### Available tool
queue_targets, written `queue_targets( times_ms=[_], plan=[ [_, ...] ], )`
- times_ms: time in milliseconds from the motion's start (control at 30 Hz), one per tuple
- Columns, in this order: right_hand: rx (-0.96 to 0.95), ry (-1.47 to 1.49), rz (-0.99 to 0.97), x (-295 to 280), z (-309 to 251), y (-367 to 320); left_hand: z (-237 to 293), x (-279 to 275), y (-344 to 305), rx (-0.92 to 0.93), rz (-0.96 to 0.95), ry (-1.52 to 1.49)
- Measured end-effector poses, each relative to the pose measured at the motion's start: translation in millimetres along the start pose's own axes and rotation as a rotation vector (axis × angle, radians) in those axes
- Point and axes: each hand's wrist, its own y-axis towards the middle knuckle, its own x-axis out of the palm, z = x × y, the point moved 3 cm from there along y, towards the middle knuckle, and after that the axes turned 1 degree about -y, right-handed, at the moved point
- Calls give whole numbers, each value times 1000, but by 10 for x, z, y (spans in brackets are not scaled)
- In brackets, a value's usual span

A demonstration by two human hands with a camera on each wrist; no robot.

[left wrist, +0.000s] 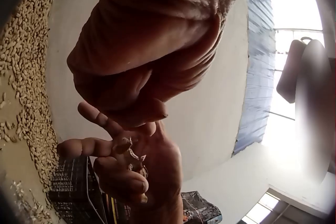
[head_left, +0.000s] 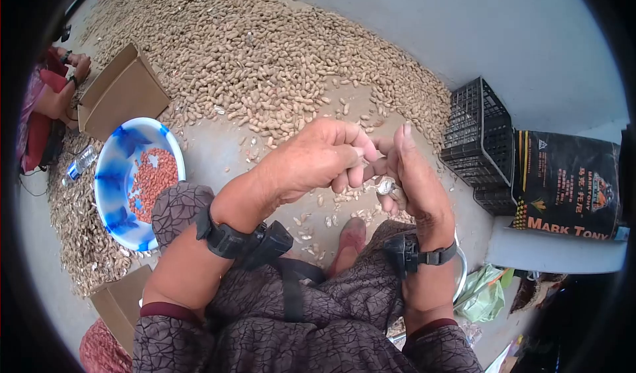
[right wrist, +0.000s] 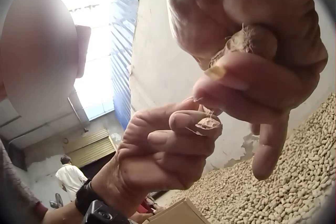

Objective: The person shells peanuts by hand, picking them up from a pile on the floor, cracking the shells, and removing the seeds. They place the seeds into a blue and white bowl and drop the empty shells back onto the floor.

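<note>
Both hands meet in front of the lap, fingertips close together. The left hand (head_left: 315, 158) has its fingers curled in, and a broken piece of peanut shell (right wrist: 208, 123) shows at its fingertips in the right wrist view. The right hand (head_left: 421, 181) grips a whole peanut (right wrist: 254, 41) in its curled fingers, its thumb raised in the head view. An opened shell with a pale inside (head_left: 384, 186) also sits in the right hand's fingers. More shell fragments (left wrist: 137, 157) show among the right fingers in the left wrist view.
A large heap of unshelled peanuts (head_left: 265, 61) spreads along the wall. At left stand a blue-and-white basin (head_left: 105, 174) of red kernels, a cardboard box (head_left: 126, 95) and a bottle (head_left: 82, 162), near another person (head_left: 50, 101). A black crate (head_left: 474, 134) and black sack (head_left: 566, 184) stand at right.
</note>
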Motion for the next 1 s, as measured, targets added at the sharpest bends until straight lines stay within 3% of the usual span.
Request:
queue_targets(
  times_ms=[133,200,300,367,500,600,667,700,733,800,867,933,1000],
  plan=[
    [-59,41,-158,90,-32,30,12,175,21,22,-107,143],
    [-60,38,-129,101,-25,55,-80,188,78,76,-114,96],
    [-7,78,-42,117,12,98,-86,174,73,45,-79,277],
    [-65,69,6,97,78,164,-107,131,43,174,-179,350],
    [-22,3,-61,2,-6,39,185,87,-151,56,-279,510],
    [-57,56,-53,23,-1,42,191,125,-185,36,-222,334],
    [-80,144,-91,59,33,80,12,153,-80,286,-115,162],
    [-180,166,-3,83,47,154,78,178,-118,214,-3,499],
    [-181,163,-5,84,42,159,10,201,-92,216,0,497],
    [-133,235,51,88,13,139,-109,263,-43,445,91,861],
    [-128,235,61,104,33,185,-110,264,-26,452,118,892],
    [-128,236,72,111,43,211,-86,185,6,209,171,613],
    [-211,382,-29,146,16,211,-104,160,25,267,208,477]
  ],
)
